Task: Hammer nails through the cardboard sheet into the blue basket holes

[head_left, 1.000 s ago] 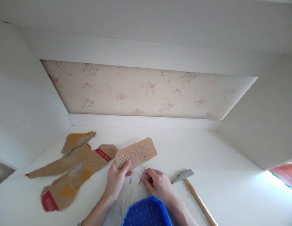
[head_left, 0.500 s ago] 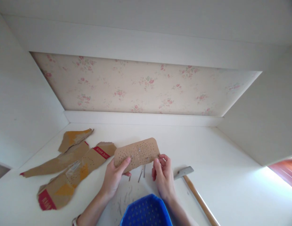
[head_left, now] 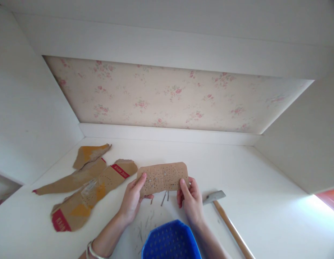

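A small brown cardboard piece [head_left: 163, 177], full of punched holes, is held a little above the white surface by both hands. My left hand [head_left: 134, 196] pinches its left end with the thumb on top. Gripping its right end, my right hand [head_left: 190, 197] has its fingers curled round the edge. A few nails [head_left: 164, 198] lie on the surface just below the piece, between the two hands.
Torn cardboard pieces [head_left: 83, 187] with red and yellow print lie at the left. A hammer [head_left: 226, 219] with a wooden handle lies at the right. A blue perforated basket [head_left: 170, 241] sits at the bottom edge. White walls enclose the surface [head_left: 264, 201].
My right hand left the nails on the surface and took the right end of the perforated piece. The piece now sits level between both hands.
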Action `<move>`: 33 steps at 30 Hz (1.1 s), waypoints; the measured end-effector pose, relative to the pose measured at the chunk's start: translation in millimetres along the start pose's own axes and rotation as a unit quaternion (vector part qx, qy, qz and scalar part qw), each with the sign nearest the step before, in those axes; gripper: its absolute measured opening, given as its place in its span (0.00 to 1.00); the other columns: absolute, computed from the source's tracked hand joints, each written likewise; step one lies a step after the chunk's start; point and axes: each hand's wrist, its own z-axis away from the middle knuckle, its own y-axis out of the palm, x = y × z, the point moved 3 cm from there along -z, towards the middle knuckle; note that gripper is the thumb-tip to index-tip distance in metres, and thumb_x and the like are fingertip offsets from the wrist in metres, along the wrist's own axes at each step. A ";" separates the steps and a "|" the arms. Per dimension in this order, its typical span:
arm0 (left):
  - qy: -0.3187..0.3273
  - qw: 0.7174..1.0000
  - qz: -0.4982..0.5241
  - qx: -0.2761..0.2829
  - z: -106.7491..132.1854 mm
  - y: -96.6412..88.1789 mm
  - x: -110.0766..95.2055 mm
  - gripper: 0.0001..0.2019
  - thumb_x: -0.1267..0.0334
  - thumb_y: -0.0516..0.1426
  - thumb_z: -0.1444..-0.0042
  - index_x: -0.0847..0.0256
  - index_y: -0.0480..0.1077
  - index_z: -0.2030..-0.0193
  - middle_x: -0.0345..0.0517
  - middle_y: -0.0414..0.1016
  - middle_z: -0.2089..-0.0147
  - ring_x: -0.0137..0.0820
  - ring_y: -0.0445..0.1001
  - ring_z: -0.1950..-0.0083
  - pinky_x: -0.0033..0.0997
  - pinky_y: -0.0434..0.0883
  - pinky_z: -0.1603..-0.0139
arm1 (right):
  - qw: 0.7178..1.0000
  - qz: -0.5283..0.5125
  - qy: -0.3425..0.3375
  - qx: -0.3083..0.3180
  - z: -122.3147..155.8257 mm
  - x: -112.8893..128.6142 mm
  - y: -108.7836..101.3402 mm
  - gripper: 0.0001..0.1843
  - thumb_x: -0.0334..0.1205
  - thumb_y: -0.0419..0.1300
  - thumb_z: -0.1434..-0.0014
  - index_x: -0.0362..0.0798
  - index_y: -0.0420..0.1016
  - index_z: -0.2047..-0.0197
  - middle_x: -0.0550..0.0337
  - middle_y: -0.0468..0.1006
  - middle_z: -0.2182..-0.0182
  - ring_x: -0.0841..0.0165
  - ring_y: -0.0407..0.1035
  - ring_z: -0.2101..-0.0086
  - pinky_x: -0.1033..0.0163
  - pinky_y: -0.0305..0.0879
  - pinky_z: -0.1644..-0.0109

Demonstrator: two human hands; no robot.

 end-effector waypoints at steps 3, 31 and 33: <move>0.001 0.999 -0.036 -0.003 0.1 -0.3 -0.5 0.22 0.49 0.60 0.45 0.64 0.75 0.51 0.54 0.81 0.56 0.41 0.80 0.59 0.28 0.74 0.75 | 1.000 0.004 0.006 -0.004 -0.8 -1.4 -1.2 0.16 0.56 0.57 0.38 0.51 0.64 0.62 0.75 0.65 0.84 0.78 0.54 0.88 0.73 0.51 0.88; -0.009 0.999 0.046 0.022 -0.2 1.7 -1.7 0.21 0.52 0.63 0.47 0.64 0.76 0.51 0.54 0.83 0.61 0.44 0.81 0.58 0.40 0.77 0.57 | 1.000 -0.007 -0.021 0.009 2.5 -2.1 -1.4 0.14 0.53 0.58 0.37 0.51 0.66 0.61 0.71 0.68 0.80 0.78 0.59 0.85 0.72 0.57 0.84; -0.011 0.998 0.058 0.036 -0.3 1.6 -2.2 0.21 0.53 0.63 0.46 0.65 0.75 0.50 0.55 0.83 0.58 0.45 0.81 0.56 0.41 0.77 0.56 | 1.000 -0.009 -0.020 0.011 1.9 -1.8 -1.4 0.14 0.53 0.58 0.37 0.51 0.66 0.62 0.71 0.69 0.80 0.78 0.59 0.86 0.73 0.56 0.85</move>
